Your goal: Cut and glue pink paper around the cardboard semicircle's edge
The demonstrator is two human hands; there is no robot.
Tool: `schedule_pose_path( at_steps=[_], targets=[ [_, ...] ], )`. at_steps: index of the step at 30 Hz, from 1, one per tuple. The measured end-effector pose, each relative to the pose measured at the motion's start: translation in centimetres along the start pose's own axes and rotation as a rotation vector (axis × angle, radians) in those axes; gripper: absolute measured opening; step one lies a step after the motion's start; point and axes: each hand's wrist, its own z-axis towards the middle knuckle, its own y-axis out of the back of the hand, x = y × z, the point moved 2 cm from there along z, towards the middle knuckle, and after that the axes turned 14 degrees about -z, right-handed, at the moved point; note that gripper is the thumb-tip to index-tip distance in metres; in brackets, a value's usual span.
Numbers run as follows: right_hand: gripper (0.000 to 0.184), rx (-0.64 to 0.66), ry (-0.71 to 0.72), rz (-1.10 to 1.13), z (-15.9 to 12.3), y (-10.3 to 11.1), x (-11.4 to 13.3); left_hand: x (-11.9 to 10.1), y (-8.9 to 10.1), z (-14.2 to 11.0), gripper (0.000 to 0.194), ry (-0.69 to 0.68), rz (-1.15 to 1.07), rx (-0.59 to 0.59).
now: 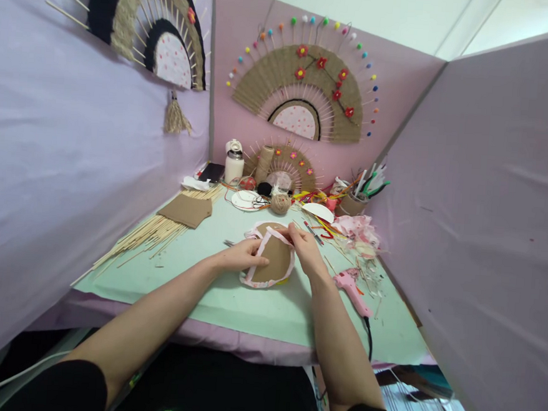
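Observation:
Between my hands is a half-round piece of brown cardboard (277, 259) with white and pink cloth folded over its edges. My left hand (245, 255) grips its left side, the thumb lying across the cardboard. At the upper right corner, the fingers of my right hand (305, 248) pinch the cloth edge. Another cloth-edged cardboard piece (267, 226) shows partly behind it. Scissors (229, 243), mostly hidden, lie just beyond my left hand. To the right of my right forearm rests a pink glue gun (353, 292) with a black cord.
Thin wooden sticks (135, 239) and a cardboard sheet (187, 210) lie at left. A twine ball (280, 204), a white bottle (234, 165), a tool cup (351, 205) and pink cloth scraps (357, 227) stand or lie at the back. Decorated fans (258, 85) hang on the partitions.

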Motion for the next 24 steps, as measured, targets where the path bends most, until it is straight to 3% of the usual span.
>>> schedule_pose_path(
  at_steps=[4, 9, 13, 19, 24],
  targets=[
    [0.039, -0.037, -0.031, -0.124, 0.1, 0.0, -0.6, 0.1, 0.0, 0.0, 0.031, 0.011, 0.047, -0.055],
    [0.038, -0.046, 0.044, -0.174, -0.1, -0.2, -0.1, -0.3, -0.1, -0.1, 0.029, 0.008, 0.080, -0.133],
    [0.050, 0.028, 0.053, -0.031, -0.1, 0.3, 0.1, -0.6, 0.0, 0.0, 0.042, -0.013, -0.110, -0.131],
    [0.074, 0.192, -0.083, 0.236, 0.1, -0.2, -0.9, -0.5, 0.7, 0.0, 0.053, -0.032, -0.377, -0.203],
    [0.076, 0.093, -0.029, 0.255, 0.0, -0.6, -0.7, 0.1, 0.9, 0.2, 0.050, -0.014, -0.396, -0.250]
  ],
)
